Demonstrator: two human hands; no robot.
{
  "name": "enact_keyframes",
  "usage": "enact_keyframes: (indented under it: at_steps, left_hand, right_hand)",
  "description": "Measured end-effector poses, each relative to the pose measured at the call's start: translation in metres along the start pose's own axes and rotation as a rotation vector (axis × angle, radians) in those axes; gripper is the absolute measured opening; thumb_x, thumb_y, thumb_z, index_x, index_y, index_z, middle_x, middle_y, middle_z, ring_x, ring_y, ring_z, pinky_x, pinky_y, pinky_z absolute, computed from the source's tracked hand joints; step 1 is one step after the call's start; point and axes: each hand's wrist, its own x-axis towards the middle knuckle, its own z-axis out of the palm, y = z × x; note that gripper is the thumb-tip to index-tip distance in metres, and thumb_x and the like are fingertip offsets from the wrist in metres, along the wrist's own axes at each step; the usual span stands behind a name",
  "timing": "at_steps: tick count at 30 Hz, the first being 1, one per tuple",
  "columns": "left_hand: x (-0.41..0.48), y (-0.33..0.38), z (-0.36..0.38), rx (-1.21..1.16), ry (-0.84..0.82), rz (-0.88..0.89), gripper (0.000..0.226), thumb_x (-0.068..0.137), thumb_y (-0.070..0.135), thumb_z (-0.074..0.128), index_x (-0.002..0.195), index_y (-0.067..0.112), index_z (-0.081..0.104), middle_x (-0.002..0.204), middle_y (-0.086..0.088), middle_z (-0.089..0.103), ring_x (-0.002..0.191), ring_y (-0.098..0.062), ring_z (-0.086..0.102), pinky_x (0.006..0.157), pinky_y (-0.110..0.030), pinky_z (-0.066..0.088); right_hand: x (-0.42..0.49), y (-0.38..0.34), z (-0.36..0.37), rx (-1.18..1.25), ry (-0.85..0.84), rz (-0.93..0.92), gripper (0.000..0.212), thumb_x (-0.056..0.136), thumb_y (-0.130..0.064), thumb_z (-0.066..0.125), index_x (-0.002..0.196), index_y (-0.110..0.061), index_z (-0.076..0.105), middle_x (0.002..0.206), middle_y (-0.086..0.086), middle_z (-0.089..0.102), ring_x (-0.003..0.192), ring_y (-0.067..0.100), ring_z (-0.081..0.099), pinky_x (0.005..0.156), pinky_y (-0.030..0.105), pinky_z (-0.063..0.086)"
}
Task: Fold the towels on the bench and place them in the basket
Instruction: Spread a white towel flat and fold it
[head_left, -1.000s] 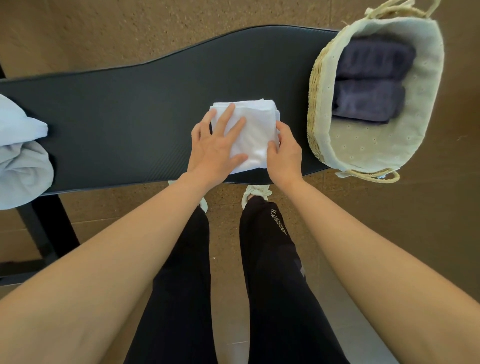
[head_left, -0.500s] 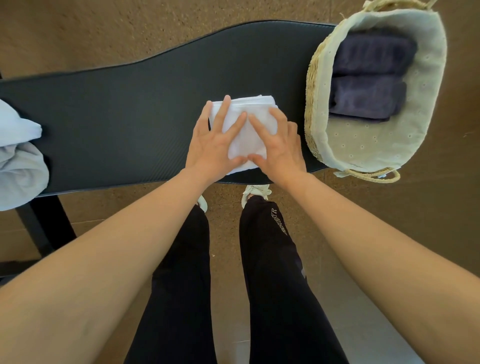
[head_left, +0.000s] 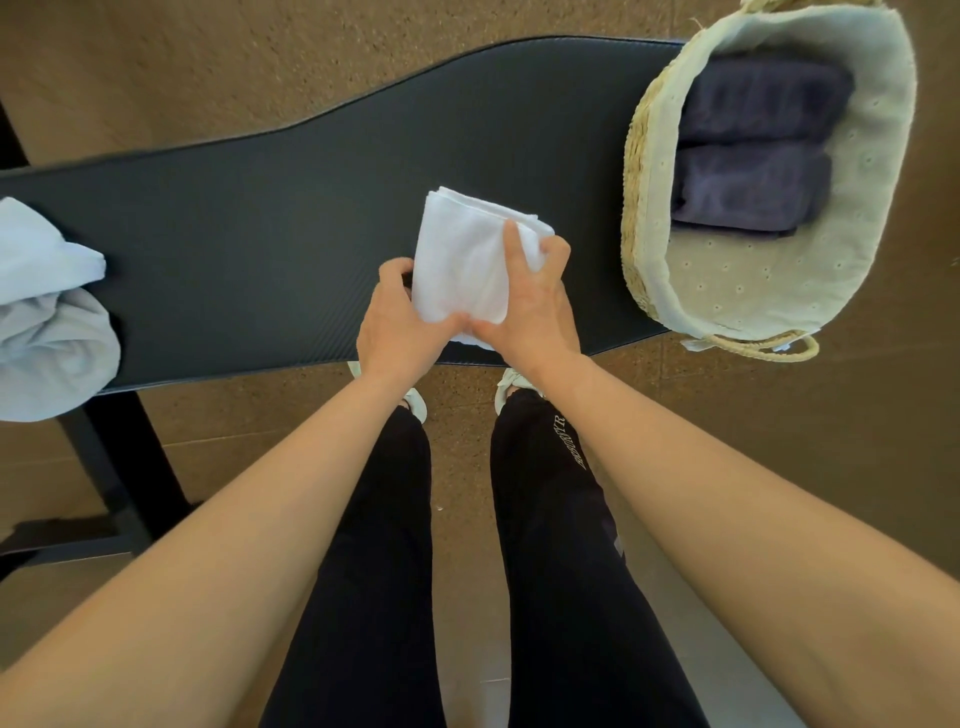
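Observation:
A folded white towel (head_left: 462, 260) is held over the middle of the black padded bench (head_left: 270, 249), tilted to the right. My left hand (head_left: 400, 322) grips its near left edge and my right hand (head_left: 535, 306) wraps its right side, thumb on top. The woven basket (head_left: 639, 171) with a pale cloth lining stands on the bench's right end. Two folded dark towels (head_left: 753, 156) lie in its far half. A crumpled light blue towel (head_left: 47, 317) sits on the bench's left end.
Brown floor surrounds the bench. My legs in black trousers and my white shoes (head_left: 511, 389) stand just below the bench's near edge. A black bench leg (head_left: 119, 478) runs down at the lower left. The basket's near handle (head_left: 763, 351) overhangs the bench edge.
Both hands were pressing flat on the folded white towel; now they have closed on its sides, and the towel has tipped and shifted slightly toward the basket.

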Motion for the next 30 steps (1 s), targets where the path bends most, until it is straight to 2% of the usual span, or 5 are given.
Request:
enact_keyframes:
  at_steps: [7,14,22,27,30]
  left_hand:
    - [0.002,-0.006,-0.004,0.056,-0.081,-0.011,0.058,0.077,0.038,0.086,0.12,0.015,0.056,0.114,-0.004,0.06,0.105,-0.022,0.06,0.087,-0.042,0.058]
    - [-0.004,0.002,-0.007,-0.018,0.058,0.143,0.044,0.082,0.022,0.08,0.117,0.017,0.054,0.113,-0.003,0.058,0.1,-0.015,0.056,0.069,-0.018,0.044]
    - [-0.01,-0.002,0.0,0.308,0.228,0.754,0.045,0.074,0.007,0.077,0.117,0.005,0.062,0.108,-0.017,0.059,0.089,-0.029,0.054,0.065,-0.031,0.046]
    - [-0.017,-0.011,0.01,0.452,0.111,0.83,0.06,0.069,-0.004,0.08,0.124,0.013,0.064,0.112,-0.014,0.058,0.094,-0.029,0.052,0.068,-0.038,0.049]
    - [-0.021,-0.013,0.016,0.507,0.03,0.832,0.061,0.074,0.017,0.078,0.133,0.02,0.062,0.122,-0.009,0.056,0.107,-0.03,0.049,0.079,-0.038,0.047]
  right_hand:
    - [-0.007,0.017,-0.001,-0.678,-0.008,-0.24,0.11,0.071,-0.073,0.073,0.156,-0.03,0.019,0.147,0.012,0.032,0.125,0.026,0.042,0.098,0.038,0.047]
    - [-0.008,0.034,-0.017,-0.737,-0.051,-0.48,0.08,0.084,-0.044,0.078,0.152,-0.032,0.039,0.144,0.011,0.044,0.126,0.032,0.043,0.104,0.047,0.041]
    - [0.013,0.018,-0.037,-0.181,-0.324,-0.15,0.052,0.092,-0.014,0.073,0.141,-0.021,0.057,0.141,0.001,0.038,0.13,0.017,0.037,0.103,0.028,0.044]
    - [0.024,0.007,-0.065,0.268,-0.366,0.113,0.031,0.09,-0.011,0.059,0.118,-0.017,0.069,0.12,0.003,0.064,0.113,0.017,0.061,0.094,0.032,0.052]
    - [0.024,0.012,-0.07,0.441,-0.328,0.188,0.051,0.09,-0.03,0.066,0.139,-0.023,0.055,0.125,0.0,0.062,0.115,0.016,0.062,0.091,0.03,0.056]
